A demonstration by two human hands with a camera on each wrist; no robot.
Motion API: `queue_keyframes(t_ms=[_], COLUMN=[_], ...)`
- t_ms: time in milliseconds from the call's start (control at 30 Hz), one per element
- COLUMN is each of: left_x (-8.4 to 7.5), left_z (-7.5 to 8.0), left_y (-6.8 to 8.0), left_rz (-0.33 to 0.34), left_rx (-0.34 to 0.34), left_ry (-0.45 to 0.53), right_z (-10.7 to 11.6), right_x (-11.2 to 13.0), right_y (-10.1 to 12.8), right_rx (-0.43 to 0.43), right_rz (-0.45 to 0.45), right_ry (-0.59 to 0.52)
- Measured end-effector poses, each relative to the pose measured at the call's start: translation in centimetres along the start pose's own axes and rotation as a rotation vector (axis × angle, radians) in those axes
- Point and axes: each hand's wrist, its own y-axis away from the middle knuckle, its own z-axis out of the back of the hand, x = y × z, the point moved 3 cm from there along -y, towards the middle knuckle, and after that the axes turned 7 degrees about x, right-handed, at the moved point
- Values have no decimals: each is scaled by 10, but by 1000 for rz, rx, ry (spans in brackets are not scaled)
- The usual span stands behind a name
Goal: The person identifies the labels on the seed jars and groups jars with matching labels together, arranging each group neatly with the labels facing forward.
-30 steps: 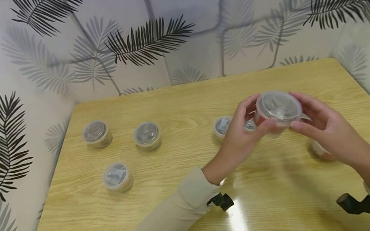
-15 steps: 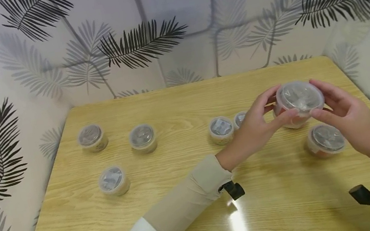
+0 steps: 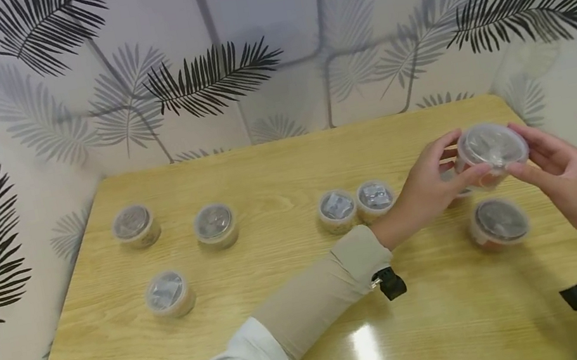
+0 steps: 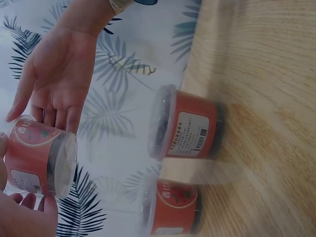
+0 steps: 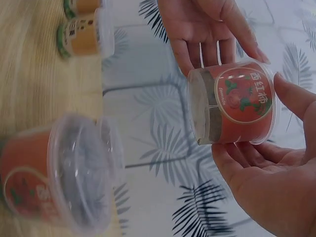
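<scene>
Red tub held clear of the table near its far right corner, pinched between fingertips of left hand and right hand, both half curled round its sides. Base hidden behind fingers in head view; label print blurred. Another tub mostly hidden behind left hand.

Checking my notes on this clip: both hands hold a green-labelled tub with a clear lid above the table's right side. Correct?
Not quite: the tub held by the left hand and right hand has a red label, not green, as the right wrist view shows. The rest stands.
</scene>
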Motion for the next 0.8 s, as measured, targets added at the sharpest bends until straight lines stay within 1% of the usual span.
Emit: queue_keyframes(t_ms=[100, 233, 367, 467, 567, 633, 800], left_x=[14, 22, 29, 35, 40, 43, 49], left_z=[-8, -18, -28, -36, -41, -43, -47], left_y=[-11, -22, -30, -35, -41, -44, -50], left_rz=[-4, -4, 12, 30, 40, 51, 34], left_rx=[7, 8, -7, 1, 15, 18, 50], left_ry=[-27, -46, -49, -39, -53, -82, -130], right_z=[10, 24, 38, 48, 57, 62, 71], right_x=[-7, -17, -28, -35, -41, -45, -55], right_y=[1, 4, 7, 9, 9, 9, 9], right_rx=[8, 20, 36, 53, 57, 62, 63], right_rz=[-8, -16, -55, -83, -91, -85, -79], right_ry=[-24, -75, -64, -34, -44, -66, -98])
